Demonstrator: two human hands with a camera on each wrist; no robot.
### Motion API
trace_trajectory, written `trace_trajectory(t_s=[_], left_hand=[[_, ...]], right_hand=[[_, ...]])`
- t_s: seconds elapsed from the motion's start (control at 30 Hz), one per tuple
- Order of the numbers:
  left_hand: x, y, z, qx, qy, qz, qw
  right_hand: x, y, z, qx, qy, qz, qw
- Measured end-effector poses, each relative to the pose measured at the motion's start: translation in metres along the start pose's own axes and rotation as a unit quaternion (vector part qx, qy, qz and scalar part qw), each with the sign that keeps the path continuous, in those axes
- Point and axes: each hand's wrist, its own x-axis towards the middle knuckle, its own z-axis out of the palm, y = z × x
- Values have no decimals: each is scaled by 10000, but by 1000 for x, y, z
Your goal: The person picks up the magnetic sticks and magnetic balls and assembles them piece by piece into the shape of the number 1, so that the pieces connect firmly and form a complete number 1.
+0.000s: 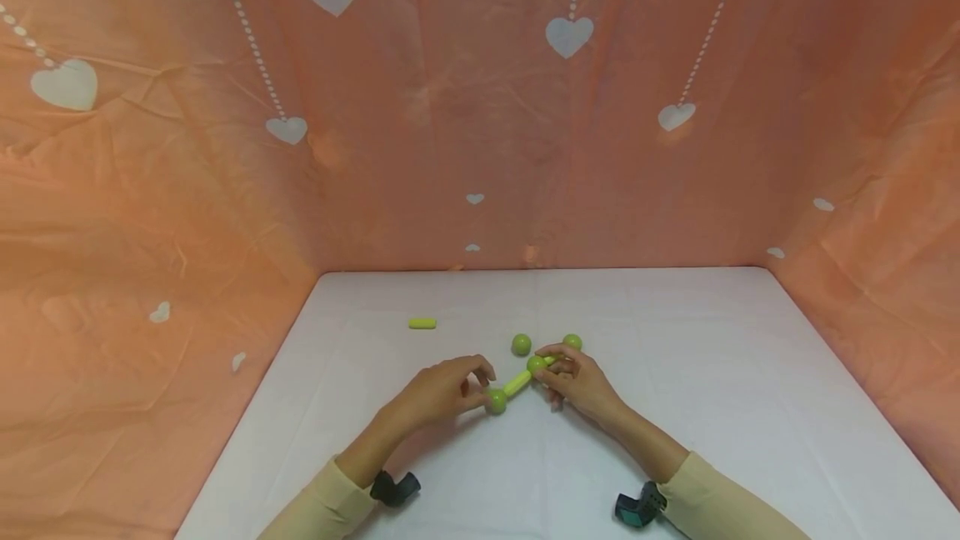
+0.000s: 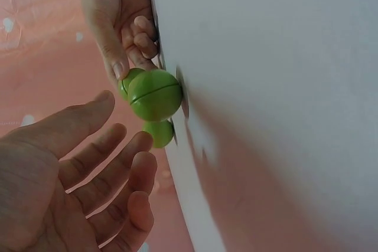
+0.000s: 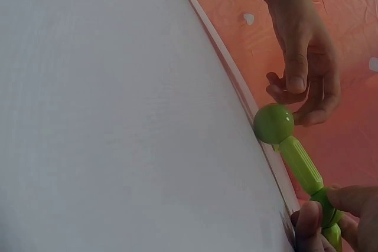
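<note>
A row of green balls joined by yellow-green rods lies slantwise over the white table. My right hand [image 1: 581, 386] pinches the middle ball [image 1: 536, 365] between thumb and fingers. From there one ribbed rod [image 3: 302, 165] runs to the near-left end ball [image 1: 497, 401], and a second rod leads toward the far-right ball [image 1: 572, 342], partly covered by my fingers. My left hand [image 1: 450, 387] is beside the end ball, its fingers loosely bent and spread. In the left wrist view a gap shows between those fingers and the ball [image 2: 155, 95].
A loose green ball [image 1: 521, 345] sits just behind the joined row. Farther back to the left lies a single yellow-green rod [image 1: 422, 323]. Orange cloth [image 1: 480, 148] with white hearts walls the table [image 1: 735, 407] at the back and sides.
</note>
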Motion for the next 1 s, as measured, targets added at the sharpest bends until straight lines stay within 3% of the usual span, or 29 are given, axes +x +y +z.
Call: trace_trajectory(t_s=[0.43, 0.8, 1.0], left_hand=[[-2, -11, -10, -43, 71, -248, 9997], [1, -34, -24, -94, 359, -725, 9967], [2, -43, -29, -135, 481, -721, 9961]], right_hand=[[-1, -1, 0, 1, -4, 38, 10000], [-1, 0, 0, -24, 28, 53, 10000], [-1, -1, 1, -93, 12, -44, 9999]])
